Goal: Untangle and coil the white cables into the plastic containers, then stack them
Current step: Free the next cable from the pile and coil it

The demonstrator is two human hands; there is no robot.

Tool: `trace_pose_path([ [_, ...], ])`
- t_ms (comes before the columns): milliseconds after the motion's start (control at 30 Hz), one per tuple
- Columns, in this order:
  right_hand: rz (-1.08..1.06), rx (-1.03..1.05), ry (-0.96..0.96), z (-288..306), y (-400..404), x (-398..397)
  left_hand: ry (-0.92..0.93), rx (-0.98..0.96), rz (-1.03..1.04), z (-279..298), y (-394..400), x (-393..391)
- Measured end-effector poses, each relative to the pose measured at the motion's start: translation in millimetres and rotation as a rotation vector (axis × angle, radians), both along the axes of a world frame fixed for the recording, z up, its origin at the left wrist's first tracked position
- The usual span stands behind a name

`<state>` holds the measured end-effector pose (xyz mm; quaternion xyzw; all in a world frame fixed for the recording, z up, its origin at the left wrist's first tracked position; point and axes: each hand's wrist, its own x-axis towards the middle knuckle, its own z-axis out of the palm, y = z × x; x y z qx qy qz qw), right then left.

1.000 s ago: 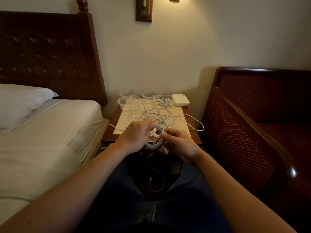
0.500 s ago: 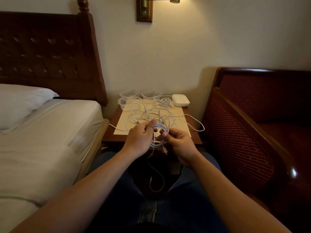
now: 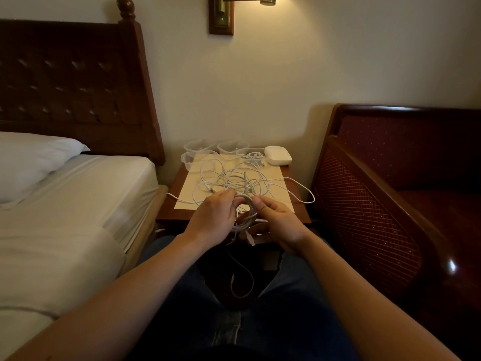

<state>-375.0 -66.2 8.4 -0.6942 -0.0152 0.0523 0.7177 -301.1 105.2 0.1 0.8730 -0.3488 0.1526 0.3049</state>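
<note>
A small coil of white cable [image 3: 246, 213] hangs between my hands at the front edge of the nightstand. My left hand [image 3: 212, 217] pinches its left side and my right hand [image 3: 279, 221] pinches its top right. A loose end [image 3: 240, 278] dangles down between my knees. Behind the hands, a tangle of white cables [image 3: 235, 179] lies spread over a cream paper mat [image 3: 270, 173]. Several clear plastic containers [image 3: 199, 146] stand at the back of the nightstand; one of them [image 3: 253, 155] holds a coiled cable. A white closed box [image 3: 278, 155] sits at the back right.
The wooden nightstand [image 3: 171, 212] stands between a bed with white sheets [image 3: 65, 217] on the left and a dark red wooden armchair [image 3: 385, 204] on the right. One cable loops over the nightstand's right edge [image 3: 309, 196]. A brass wall lamp [image 3: 242, 1] glows above.
Both hands have risen slightly toward the nightstand with the coil. The coil has grown a little and my right hand has shifted its pinch to the coil's top.
</note>
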Motion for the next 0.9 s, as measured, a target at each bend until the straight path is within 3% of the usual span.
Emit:
trace_pose_path([
  [200,-0.027,-0.208,-0.021,2.0,-1.4,5.8,-0.047,0.056,-0.01,5.2,1.2,-2.5],
  [300,0.002,-0.134,-0.011,4.6,-0.8,5.0,-0.027,0.042,0.017,10.9,1.5,0.3],
  [433,0.017,0.033,-0.132,-0.4,3.1,2.7,0.051,-0.121,0.081,23.0,-2.5,2.6],
  [533,-0.086,0.126,-0.182,-0.9,2.1,2.2,0.165,-0.264,0.164,34.9,-6.7,0.4],
  [667,-0.15,0.03,-0.201,-4.5,13.2,0.0,0.242,-0.351,0.23,36.6,-13.7,2.5],
  [800,-0.115,-0.157,-0.164,-1.8,9.7,1.5,0.245,-0.287,0.231,19.0,-14.9,1.8],
  [900,-0.186,-0.11,-0.123,-4.0,4.2,4.2,0.204,-0.215,0.202,12.0,-15.1,1.0],
])
